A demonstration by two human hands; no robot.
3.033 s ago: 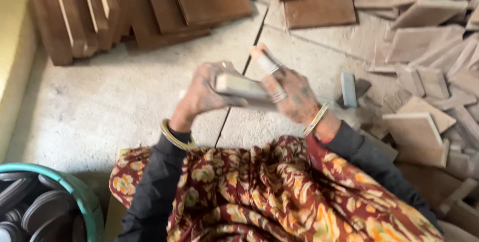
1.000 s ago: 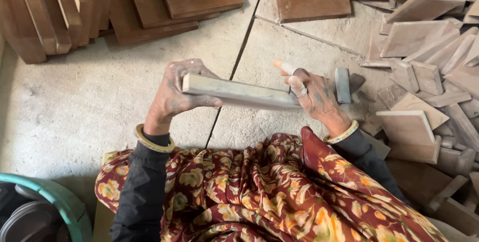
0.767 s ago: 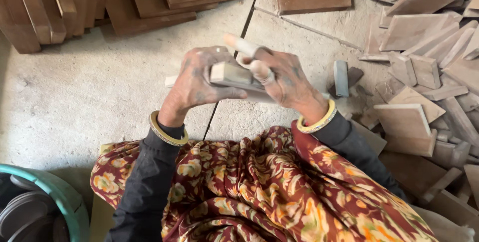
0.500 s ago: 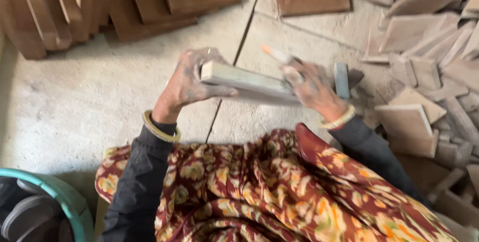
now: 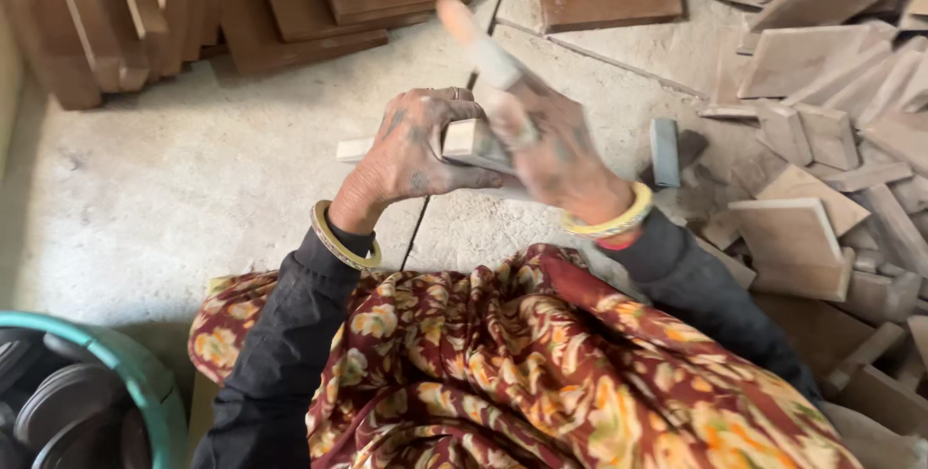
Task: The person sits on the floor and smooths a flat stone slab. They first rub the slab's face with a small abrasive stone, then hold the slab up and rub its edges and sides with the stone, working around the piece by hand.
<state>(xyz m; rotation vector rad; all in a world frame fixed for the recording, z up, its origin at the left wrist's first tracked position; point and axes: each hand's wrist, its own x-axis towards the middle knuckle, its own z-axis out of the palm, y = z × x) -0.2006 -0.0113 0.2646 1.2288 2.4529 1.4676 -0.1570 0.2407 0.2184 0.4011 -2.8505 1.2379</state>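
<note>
Pale tile (image 5: 469,140) now end-on, right hand (image 5: 551,145) over it.

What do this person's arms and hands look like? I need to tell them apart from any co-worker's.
Both arms wear dark, near-black long sleeves. The left hand has a thin gold-coloured bangle at the wrist and dusty, smudged fingers. The right hand, blurred, has a thicker yellow bangle and one finger wrapped in pale tape or bandage.

Both hands meet over the concrete floor (image 5: 145,189). The left hand (image 5: 411,155) grips a pale flat slab (image 5: 464,140) edge-on; the blurred right hand (image 5: 551,145), one finger bandaged, lies against it. Brown tiles (image 5: 822,53) are heaped at right, stacked boards (image 5: 106,14) far left.
</note>
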